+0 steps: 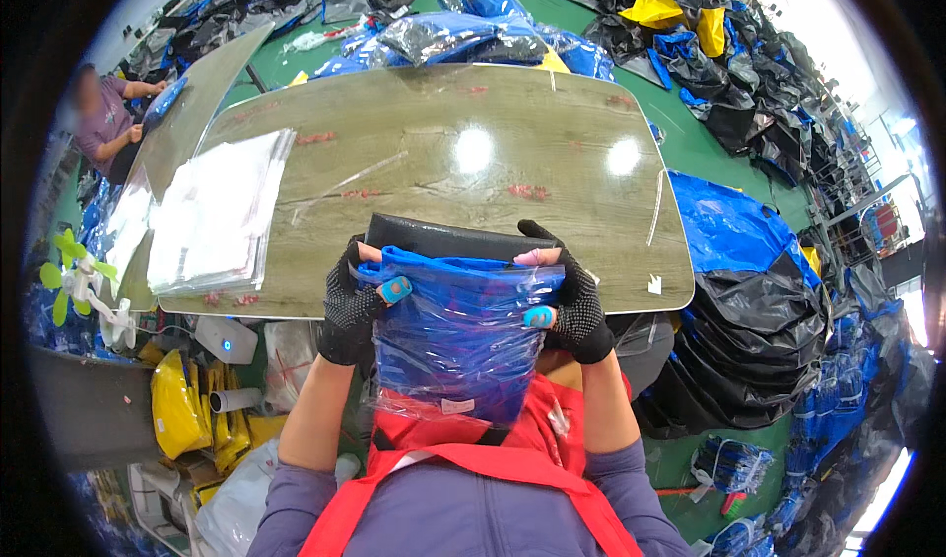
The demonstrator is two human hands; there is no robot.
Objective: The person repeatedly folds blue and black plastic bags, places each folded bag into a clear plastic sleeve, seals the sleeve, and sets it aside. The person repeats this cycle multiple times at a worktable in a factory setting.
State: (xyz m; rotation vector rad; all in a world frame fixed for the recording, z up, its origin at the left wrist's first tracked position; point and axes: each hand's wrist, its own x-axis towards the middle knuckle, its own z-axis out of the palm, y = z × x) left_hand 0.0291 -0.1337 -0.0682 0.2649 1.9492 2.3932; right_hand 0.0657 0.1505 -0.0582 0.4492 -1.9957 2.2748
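A clear plastic bag (pixel 453 345) with a folded blue sheet-like item in it hangs in front of my body, at the table's near edge. A black folded piece (pixel 443 234) sticks up at the bag's top, toward the table. My left hand (pixel 353 306) grips the bag's upper left side, thumb on the front. On the upper right side, my right hand (pixel 581 311) grips it the same way. Both hands wear black dotted gloves with bare fingertips, and blue coverings show on the thumbs. The fingers behind the bag are mostly hidden.
A stack of clear plastic bags (pixel 217 212) lies on the left of the wood-patterned table (pixel 394 177). Blue and black bundles (pixel 483 34) lie beyond it; a large black and blue pile (pixel 739 330) stands right. A co-worker (pixel 103 123) handles a blue item far left, beyond a green-bladed fan (pixel 74 276).
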